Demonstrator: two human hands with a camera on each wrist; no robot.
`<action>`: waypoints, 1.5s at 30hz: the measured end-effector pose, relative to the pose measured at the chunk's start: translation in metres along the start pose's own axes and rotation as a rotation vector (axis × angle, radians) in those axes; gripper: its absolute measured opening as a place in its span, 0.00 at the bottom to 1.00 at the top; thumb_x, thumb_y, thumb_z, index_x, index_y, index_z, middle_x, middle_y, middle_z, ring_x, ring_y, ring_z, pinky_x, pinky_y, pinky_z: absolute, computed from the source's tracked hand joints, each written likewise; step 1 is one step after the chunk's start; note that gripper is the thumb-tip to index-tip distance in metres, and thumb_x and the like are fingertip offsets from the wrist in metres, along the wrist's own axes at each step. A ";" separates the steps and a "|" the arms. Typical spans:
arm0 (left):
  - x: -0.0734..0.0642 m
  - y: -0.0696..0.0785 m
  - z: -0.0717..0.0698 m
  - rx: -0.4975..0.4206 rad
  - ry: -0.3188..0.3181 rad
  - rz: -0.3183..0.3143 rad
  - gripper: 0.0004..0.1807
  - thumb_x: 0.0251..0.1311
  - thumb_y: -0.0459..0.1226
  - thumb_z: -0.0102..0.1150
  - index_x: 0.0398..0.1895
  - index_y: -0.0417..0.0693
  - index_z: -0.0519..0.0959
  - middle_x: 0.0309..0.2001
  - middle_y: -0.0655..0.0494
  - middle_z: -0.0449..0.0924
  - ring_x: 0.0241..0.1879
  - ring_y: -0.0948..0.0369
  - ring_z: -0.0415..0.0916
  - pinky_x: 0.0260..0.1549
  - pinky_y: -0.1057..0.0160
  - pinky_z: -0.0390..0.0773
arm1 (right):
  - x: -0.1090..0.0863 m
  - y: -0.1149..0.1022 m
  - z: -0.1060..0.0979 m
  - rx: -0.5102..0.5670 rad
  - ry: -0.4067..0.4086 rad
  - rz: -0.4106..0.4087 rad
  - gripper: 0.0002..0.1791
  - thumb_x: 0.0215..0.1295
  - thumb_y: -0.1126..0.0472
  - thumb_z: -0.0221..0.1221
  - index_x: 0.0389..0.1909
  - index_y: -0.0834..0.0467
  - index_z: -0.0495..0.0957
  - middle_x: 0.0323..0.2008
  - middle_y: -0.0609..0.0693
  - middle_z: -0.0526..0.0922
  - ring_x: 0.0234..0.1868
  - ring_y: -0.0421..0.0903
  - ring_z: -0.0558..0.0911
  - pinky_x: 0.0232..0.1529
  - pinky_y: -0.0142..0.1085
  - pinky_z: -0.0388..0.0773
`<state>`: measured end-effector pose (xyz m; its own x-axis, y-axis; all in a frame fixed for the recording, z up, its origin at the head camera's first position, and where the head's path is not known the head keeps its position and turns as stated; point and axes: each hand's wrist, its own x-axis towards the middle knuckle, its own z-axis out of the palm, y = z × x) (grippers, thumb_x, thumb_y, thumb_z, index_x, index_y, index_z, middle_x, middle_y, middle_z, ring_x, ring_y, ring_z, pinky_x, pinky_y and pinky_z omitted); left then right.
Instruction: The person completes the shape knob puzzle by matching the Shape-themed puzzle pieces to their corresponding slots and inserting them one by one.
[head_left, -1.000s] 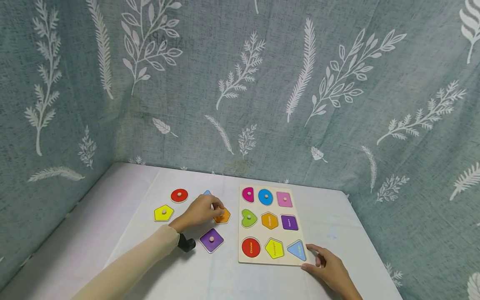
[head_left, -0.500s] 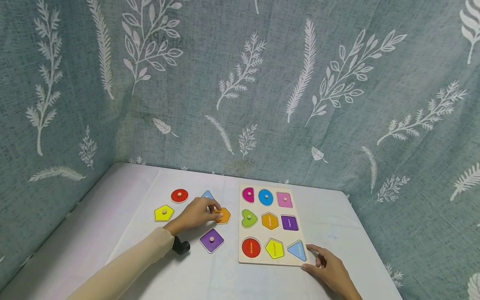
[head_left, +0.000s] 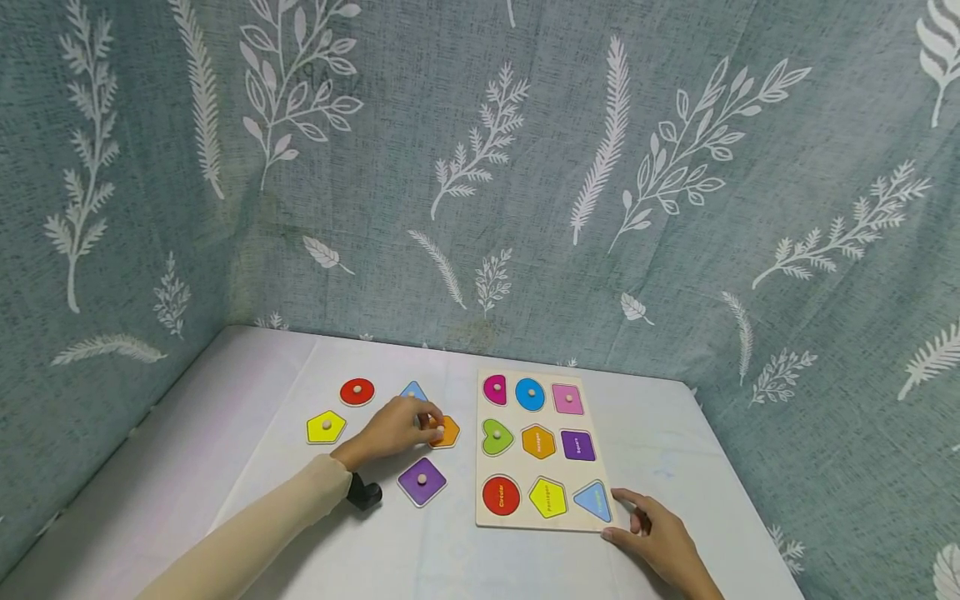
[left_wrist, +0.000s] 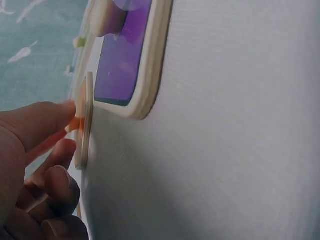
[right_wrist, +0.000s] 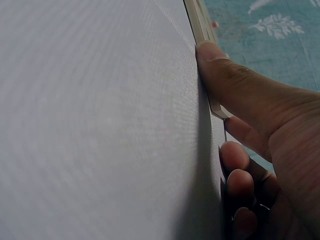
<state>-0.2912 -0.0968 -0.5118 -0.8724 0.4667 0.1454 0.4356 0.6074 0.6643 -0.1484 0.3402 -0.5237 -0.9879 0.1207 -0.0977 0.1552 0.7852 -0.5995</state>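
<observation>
My left hand (head_left: 390,432) pinches the small knob of the orange hexagon puzzle piece (head_left: 451,432) between thumb and index finger. In the left wrist view that hexagon (left_wrist: 86,125) stays low by the tabletop, its knob at my fingertips. My right hand (head_left: 660,537) grips the near right corner of the wooden shape puzzle board (head_left: 517,525), thumb on the near edge and index finger on the right side. A purple square piece (head_left: 422,493) lies just in front of the left hand. A blue triangle piece (head_left: 413,388), partly hidden, lies behind it.
Red circle (head_left: 357,400) and yellow pentagon (head_left: 326,435) pieces lie left of the left hand. Several knobbed pieces, among them a green heart (head_left: 495,446), sit in the board. A patterned curtain (head_left: 525,208) bounds the white-covered table (head_left: 360,550).
My left hand has drawn back slightly to the left, uncovering more of the blue triangle and the hexagon's knob. My right hand has stayed at the board's corner.
</observation>
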 end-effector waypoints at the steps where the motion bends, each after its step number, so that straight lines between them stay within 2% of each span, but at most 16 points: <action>1: 0.000 0.000 0.000 -0.002 0.000 0.004 0.07 0.62 0.40 0.72 0.42 0.51 0.88 0.26 0.67 0.78 0.27 0.64 0.71 0.26 0.66 0.71 | 0.000 0.000 0.000 -0.001 0.000 -0.001 0.41 0.46 0.44 0.79 0.63 0.52 0.81 0.26 0.45 0.71 0.26 0.42 0.68 0.27 0.33 0.65; 8: 0.003 0.000 0.004 0.007 0.014 -0.008 0.05 0.61 0.38 0.73 0.39 0.51 0.89 0.23 0.68 0.77 0.26 0.65 0.71 0.26 0.66 0.70 | 0.000 -0.001 0.000 0.006 -0.002 0.002 0.40 0.47 0.45 0.79 0.63 0.51 0.81 0.26 0.45 0.72 0.26 0.41 0.68 0.28 0.33 0.65; 14: 0.005 -0.001 0.007 0.011 0.032 -0.027 0.02 0.59 0.38 0.74 0.33 0.53 0.88 0.22 0.67 0.77 0.26 0.65 0.70 0.27 0.65 0.71 | -0.001 -0.003 -0.001 0.004 -0.003 -0.009 0.40 0.48 0.45 0.79 0.64 0.53 0.80 0.26 0.45 0.71 0.26 0.42 0.67 0.28 0.34 0.64; 19: 0.004 -0.001 0.006 0.024 0.055 -0.028 0.04 0.58 0.38 0.75 0.29 0.54 0.87 0.22 0.68 0.77 0.26 0.65 0.70 0.28 0.64 0.71 | -0.002 -0.004 -0.001 0.000 0.001 -0.010 0.40 0.48 0.45 0.79 0.64 0.53 0.80 0.26 0.45 0.71 0.26 0.42 0.67 0.27 0.33 0.64; 29: 0.005 0.002 0.006 0.031 0.051 -0.026 0.07 0.59 0.39 0.75 0.27 0.57 0.85 0.22 0.68 0.77 0.27 0.66 0.70 0.30 0.64 0.71 | -0.002 -0.004 -0.002 -0.002 -0.005 -0.014 0.40 0.48 0.45 0.79 0.64 0.53 0.80 0.26 0.45 0.70 0.26 0.42 0.67 0.27 0.34 0.64; 35: 0.007 0.005 0.005 0.047 0.070 -0.028 0.08 0.59 0.39 0.74 0.26 0.58 0.83 0.23 0.68 0.76 0.27 0.66 0.70 0.30 0.64 0.70 | -0.002 -0.004 -0.002 0.000 -0.007 -0.014 0.41 0.48 0.45 0.79 0.64 0.53 0.80 0.27 0.45 0.71 0.27 0.42 0.68 0.28 0.34 0.64; 39: 0.009 0.010 0.004 0.036 0.070 -0.015 0.08 0.60 0.38 0.74 0.26 0.58 0.83 0.23 0.68 0.76 0.27 0.66 0.70 0.29 0.64 0.70 | -0.001 -0.003 -0.002 0.003 -0.008 0.000 0.40 0.47 0.45 0.79 0.63 0.53 0.80 0.26 0.46 0.71 0.27 0.42 0.68 0.29 0.34 0.65; 45: 0.010 0.017 0.005 0.035 0.079 0.040 0.08 0.60 0.37 0.72 0.26 0.58 0.82 0.23 0.70 0.76 0.25 0.67 0.69 0.26 0.66 0.69 | -0.001 -0.003 -0.002 0.002 -0.004 0.001 0.41 0.46 0.44 0.80 0.63 0.53 0.81 0.26 0.46 0.71 0.27 0.42 0.68 0.29 0.34 0.64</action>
<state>-0.2912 -0.0792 -0.5027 -0.8686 0.4392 0.2295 0.4764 0.6124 0.6309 -0.1480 0.3386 -0.5204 -0.9877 0.1187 -0.1016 0.1560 0.7842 -0.6006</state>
